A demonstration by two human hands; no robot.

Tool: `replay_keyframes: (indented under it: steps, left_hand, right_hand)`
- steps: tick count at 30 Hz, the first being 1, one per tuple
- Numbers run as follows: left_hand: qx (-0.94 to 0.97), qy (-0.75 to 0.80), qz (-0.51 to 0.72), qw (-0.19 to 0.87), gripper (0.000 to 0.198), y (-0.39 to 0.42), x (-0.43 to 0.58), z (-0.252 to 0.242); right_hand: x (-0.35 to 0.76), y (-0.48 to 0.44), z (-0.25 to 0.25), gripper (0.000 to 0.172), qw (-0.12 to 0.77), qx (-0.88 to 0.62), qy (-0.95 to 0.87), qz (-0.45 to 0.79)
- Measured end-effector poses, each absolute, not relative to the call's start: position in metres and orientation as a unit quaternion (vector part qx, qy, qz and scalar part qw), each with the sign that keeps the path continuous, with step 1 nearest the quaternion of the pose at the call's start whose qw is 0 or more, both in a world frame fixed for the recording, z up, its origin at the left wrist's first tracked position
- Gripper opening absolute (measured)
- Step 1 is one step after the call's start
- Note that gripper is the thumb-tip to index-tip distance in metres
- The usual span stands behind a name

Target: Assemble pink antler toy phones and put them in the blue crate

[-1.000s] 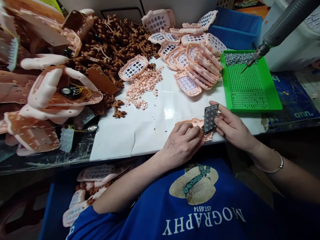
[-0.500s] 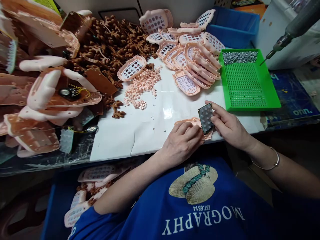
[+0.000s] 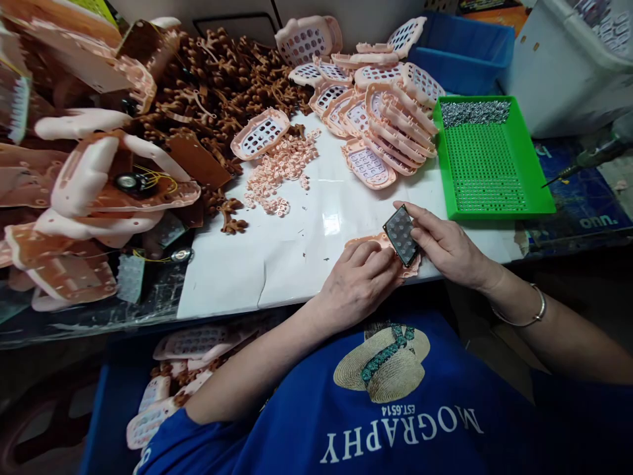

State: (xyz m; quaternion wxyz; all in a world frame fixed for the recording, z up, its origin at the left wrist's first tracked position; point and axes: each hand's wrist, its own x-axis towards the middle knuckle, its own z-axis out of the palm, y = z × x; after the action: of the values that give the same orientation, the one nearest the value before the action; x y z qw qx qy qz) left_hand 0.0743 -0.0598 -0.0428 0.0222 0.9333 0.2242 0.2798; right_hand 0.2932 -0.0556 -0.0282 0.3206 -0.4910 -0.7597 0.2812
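My right hand pinches a small dark circuit board with a grey dotted keypad pad, held tilted at the table's front edge. Under it lies a pale pink plastic shell, mostly covered by my hands. My left hand rests on this shell with its fingers curled; what its fingertips grip is partly hidden, though the shell's rim shows around them. The board's lower corner is close to my left fingertips, and I cannot tell whether they touch.
Stacked pink shells stand behind my hands. A green tray with screws is at right, beside a hanging screwdriver. Small pink rings, brown branched parts and wired housings fill the left. A blue bin sits behind.
The board in my right hand has tilted and shifted slightly left. The screwdriver at the right has swung down and outward. My left hand has barely moved.
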Motion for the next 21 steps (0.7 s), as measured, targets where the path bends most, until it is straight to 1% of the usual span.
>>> replay_keyframes:
  steps: [5,9,14,17,21]
  left_hand:
    - [0.932,0.227,0.281,0.028,0.014,-0.0597,0.0741,-0.0434]
    - [0.93,0.226,0.287,0.035,0.012,-0.0592,0.0745,-0.0435]
    - [0.931,0.237,0.268,0.078,0.017,-0.0606,0.0729,-0.042]
    - [0.93,0.248,0.255,0.091,0.022,-0.0622,0.0711,-0.0415]
    - [0.93,0.253,0.251,0.089,0.021,-0.0628,0.0705,-0.0417]
  right_hand:
    - [0.2906,-0.0558,-0.0278,0.046,0.319,-0.466,-0.788,0.243]
    - [0.2861,-0.0576,-0.0252,0.039,0.326,-0.485,-0.782,0.216]
    - [0.2842,-0.0608,-0.0211,0.028,0.332,-0.51,-0.763,0.219]
    - [0.2853,-0.0607,-0.0217,0.026,0.34,-0.511,-0.756,0.229]
    - [0.2858,-0.0582,-0.0235,0.026,0.347,-0.505,-0.747,0.257]
